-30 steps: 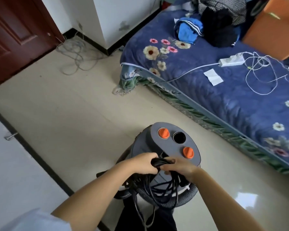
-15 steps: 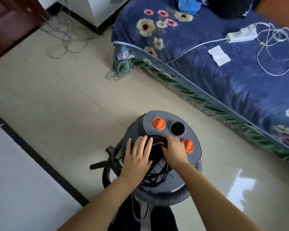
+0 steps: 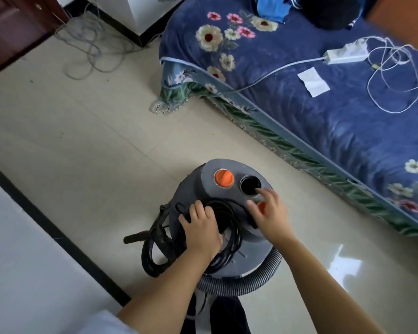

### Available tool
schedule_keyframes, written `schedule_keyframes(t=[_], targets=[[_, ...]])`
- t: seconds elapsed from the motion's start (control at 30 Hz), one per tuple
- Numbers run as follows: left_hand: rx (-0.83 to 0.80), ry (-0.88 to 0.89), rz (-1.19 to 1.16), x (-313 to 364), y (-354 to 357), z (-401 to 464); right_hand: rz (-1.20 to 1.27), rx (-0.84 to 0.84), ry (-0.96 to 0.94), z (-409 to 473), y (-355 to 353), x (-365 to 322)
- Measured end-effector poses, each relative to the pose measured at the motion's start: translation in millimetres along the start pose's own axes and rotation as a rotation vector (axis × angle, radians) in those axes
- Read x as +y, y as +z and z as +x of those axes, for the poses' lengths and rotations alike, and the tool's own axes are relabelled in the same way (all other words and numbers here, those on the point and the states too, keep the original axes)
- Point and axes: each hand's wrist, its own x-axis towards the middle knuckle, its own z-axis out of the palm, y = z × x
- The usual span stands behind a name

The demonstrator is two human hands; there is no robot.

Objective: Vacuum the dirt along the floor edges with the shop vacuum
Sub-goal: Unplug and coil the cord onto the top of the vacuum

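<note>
Shop vacuum (image 3: 229, 213) stands on the tile floor (image 3: 82, 145) near the camera, centre of view, directly under both hands, grey lid facing up. Left hand (image 3: 200, 231) rests on the coiled black power cord (image 3: 229, 237) piled on the near-left part of the lid, fingers curled over the loops; looks like a grip on the cord, though the fingertips are hidden. Right hand (image 3: 269, 213) sits over the right side of the lid, fingers spread and relaxed, holding nothing, half covering the near orange knob (image 3: 262, 207), fingertips just beside the open black port (image 3: 250, 185). Far orange knob (image 3: 224, 177) is uncovered. Ribbed grey hose (image 3: 241, 283) curls round the near side of the canister; a black wand or hose bundle (image 3: 155, 239) hangs off its left side. Key relation: the cord coil lies left-of-centre on the lid, under the left hand, so the left hand is the nearer one for lifting it off; right hand is nearer the knobs and port. Judgement: still setup, cord needs unwinding and plugging in, no suction started. White power strip (image 3: 345, 54) lies on the blue floral bed (image 3: 323, 116) far right, well apart from the vacuum. Black baseboard (image 3: 46, 227) along the left wall is the nearest floor edge, running near-to-far beside the vacuum. Loose grey wires (image 3: 92, 47) lie far left by the door (image 3: 10, 27).
</note>
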Motion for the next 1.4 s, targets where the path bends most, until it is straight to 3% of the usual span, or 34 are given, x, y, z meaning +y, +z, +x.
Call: schedule_keyframes(t=[0.07, 0.13, 0.33, 0.77, 1.23, 1.4], targets=[[0.016, 0.04, -0.008, -3.9, 7.9, 0.8, 0.167, 0.017, 0.27, -10.1, -3.1, 24.4], [0.054, 0.029, -0.045, -3.5, 16.4, 3.8, 0.306, -0.126, 0.394, -16.7, 7.1, 38.1], [0.147, -0.021, -0.077, -13.2, 15.7, 12.2, 0.442, -0.193, 0.352, -7.2, 28.2, 25.8], [0.401, -0.185, 0.047, -92.1, -18.6, 110.9, 0.301, -0.492, 0.105, 73.2, 48.1, -71.0], [0.468, -0.221, -0.047, -207.2, -82.4, 254.7, 0.118, -0.478, 0.031, 195.3, 104.8, -226.2], [0.525, -0.106, 0.028, -256.1, -110.6, 305.3, 0.151, -0.451, 0.095, 219.6, 127.4, -284.0]])
